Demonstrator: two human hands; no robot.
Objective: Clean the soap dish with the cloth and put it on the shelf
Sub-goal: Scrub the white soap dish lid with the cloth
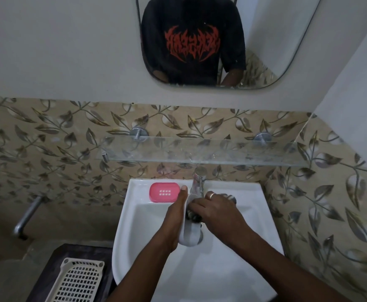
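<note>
Left hand [176, 214], right hand [217, 211] — one soap dish [189, 236], one cloth [194, 217]

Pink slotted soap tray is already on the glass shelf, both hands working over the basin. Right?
No. The head view shows the pink slotted plastic soap tray on the white ceramic sink's back rim, below the clear glass shelf. The left hand and right hand are over the basin.

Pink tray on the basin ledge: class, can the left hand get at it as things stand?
Probably yes: the left hand lies right beside the pink tray, nothing between, but it is busy holding a white piece.
</note>
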